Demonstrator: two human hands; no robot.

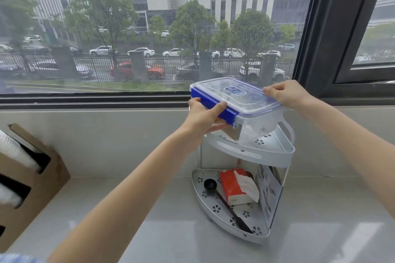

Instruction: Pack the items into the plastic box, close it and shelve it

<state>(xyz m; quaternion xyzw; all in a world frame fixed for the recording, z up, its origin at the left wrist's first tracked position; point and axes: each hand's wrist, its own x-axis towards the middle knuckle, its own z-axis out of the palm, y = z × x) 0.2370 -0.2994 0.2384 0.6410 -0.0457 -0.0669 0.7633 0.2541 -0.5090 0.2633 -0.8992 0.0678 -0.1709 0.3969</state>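
A clear plastic box (252,121) with a clear lid and blue side clips is held in the air, lid on, just above the top tier (256,155) of a grey two-tier corner shelf. My left hand (203,116) grips its left side over the long blue clip. My right hand (286,94) holds the far right corner of the lid. The box's contents look pale and blurred; I cannot tell what they are.
The shelf's bottom tier (203,195) holds an orange tissue pack (232,188), a black spoon (224,203) and a leaning printed card (268,193). A brown cup dispenser (34,181) stands at the left on the grey counter (149,220). A window ledge runs behind.
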